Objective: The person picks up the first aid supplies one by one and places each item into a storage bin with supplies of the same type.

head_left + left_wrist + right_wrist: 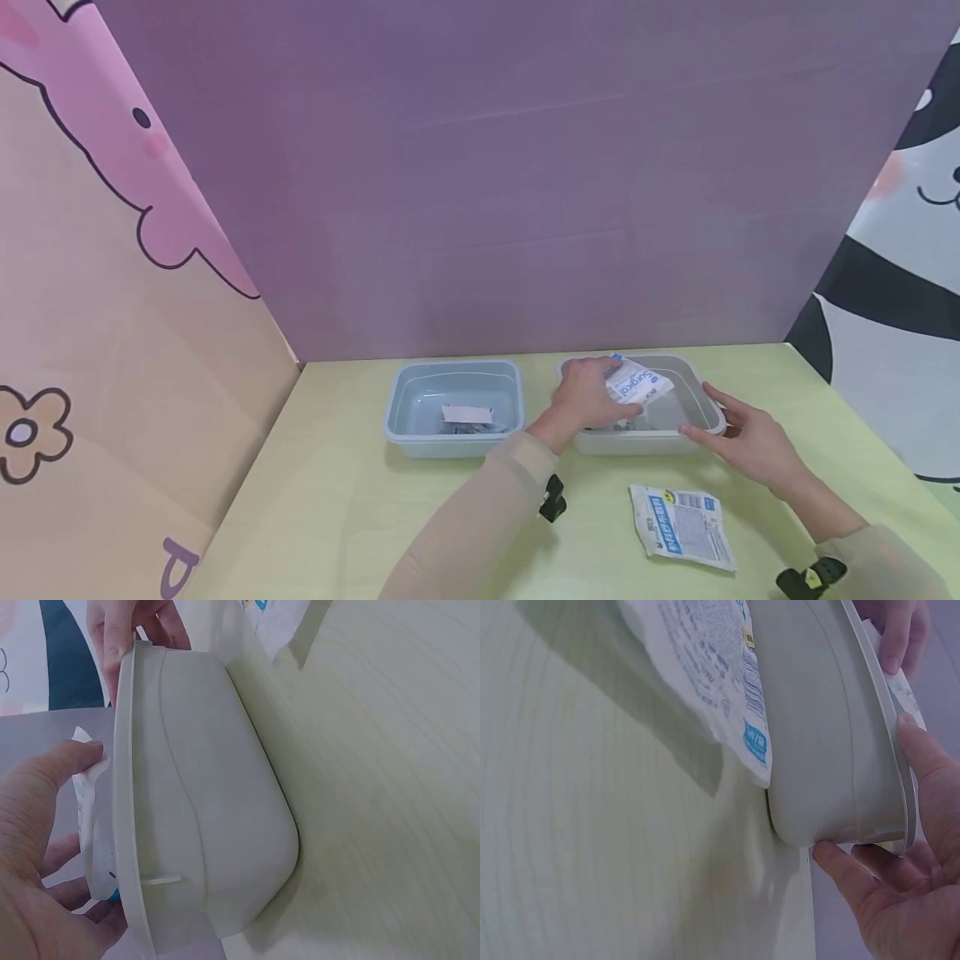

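Observation:
Over the grey-white plastic bin [637, 444], my left hand [588, 396] pinches a white packet [637, 385] printed "Surgical" in blue. The left wrist view has this packet [88, 832] between thumb and fingers, right at the bin's rim. My right hand [753, 442] grips the bin's right front corner. Its thumb [921, 746] lies on the rim while the other fingers are against the outer wall. Small items at the bottom of this bin are partly hidden by the left hand.
To the left stands a light blue bin [450, 448] with a small white packet [467, 414] and clear wrappers in it. Another white-and-blue packet [682, 525] lies flat on the pale yellow table [337, 500], in front of the grey-white bin. A purple wall [480, 208] closes off the back.

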A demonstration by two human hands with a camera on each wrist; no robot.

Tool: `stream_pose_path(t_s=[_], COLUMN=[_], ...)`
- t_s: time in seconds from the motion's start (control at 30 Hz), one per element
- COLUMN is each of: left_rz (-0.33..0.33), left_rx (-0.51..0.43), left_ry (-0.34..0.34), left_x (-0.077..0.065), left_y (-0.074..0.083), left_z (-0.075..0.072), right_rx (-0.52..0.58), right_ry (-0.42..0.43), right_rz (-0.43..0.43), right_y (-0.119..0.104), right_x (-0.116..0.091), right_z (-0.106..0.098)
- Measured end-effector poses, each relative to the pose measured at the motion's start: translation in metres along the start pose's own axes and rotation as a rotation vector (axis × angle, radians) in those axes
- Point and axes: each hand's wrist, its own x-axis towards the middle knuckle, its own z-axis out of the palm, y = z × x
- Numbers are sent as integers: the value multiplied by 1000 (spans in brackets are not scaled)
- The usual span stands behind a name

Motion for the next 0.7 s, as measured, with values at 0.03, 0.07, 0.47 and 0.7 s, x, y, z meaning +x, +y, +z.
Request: stream_pose_path(t_s=[0.03, 0.07, 0.47, 0.7], left_rz=[-2, -1, 7, 37], left_rx=[-3, -5, 14, 70], left_ry=[-1, -2, -4, -2], left_x=[0, 0, 3, 6], left_y=[0, 0, 0, 0], left_z=[0, 0, 0, 1], right_rx=[0, 0, 22, 13], right_ry=[-1, -1, 9, 12], right_rz=[2, 4, -10, -18], right_y=[0, 0, 0, 0], right_x=[0, -1, 0, 0], right_z=[0, 0, -1, 0])
